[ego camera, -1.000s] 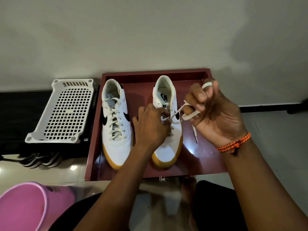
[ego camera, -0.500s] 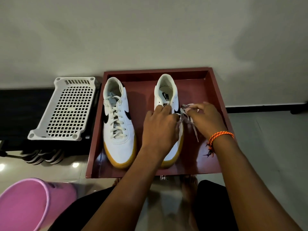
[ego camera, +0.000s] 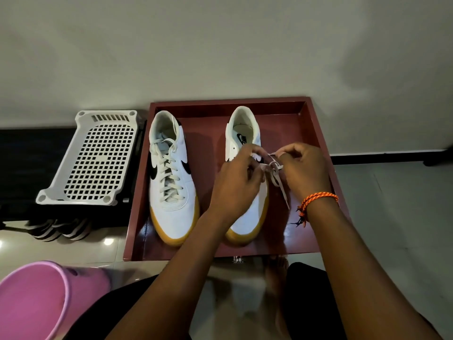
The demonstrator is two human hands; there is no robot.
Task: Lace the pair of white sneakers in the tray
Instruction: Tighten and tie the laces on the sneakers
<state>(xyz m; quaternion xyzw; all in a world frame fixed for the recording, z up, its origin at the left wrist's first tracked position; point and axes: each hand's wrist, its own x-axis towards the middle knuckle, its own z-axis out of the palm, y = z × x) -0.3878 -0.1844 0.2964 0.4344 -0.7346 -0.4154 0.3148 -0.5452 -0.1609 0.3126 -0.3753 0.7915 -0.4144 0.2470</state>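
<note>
Two white sneakers with tan soles stand toe-toward-me in a dark red tray (ego camera: 316, 133). The left sneaker (ego camera: 171, 192) is laced, its lace ends lying loose at the top. Over the right sneaker (ego camera: 245, 133) my left hand (ego camera: 235, 185) pinches one part of its white lace (ego camera: 275, 169). My right hand (ego camera: 306, 173), with an orange cord on the wrist, pinches another part just to the right. A knot sits between the two hands and one loose end trails down toward the tray floor. My hands hide most of this shoe's eyelets.
A white perforated plastic rack (ego camera: 95, 158) sits on a dark shelf left of the tray, with striped shoes (ego camera: 58, 229) under it. A pink bucket (ego camera: 41, 300) stands at the bottom left. A pale wall rises behind the tray. My knees are at the bottom.
My right hand came down from a raised pull with the lace looped round its fingers. Both hands now pinch the lace close together above the right sneaker, with a knot formed between them.
</note>
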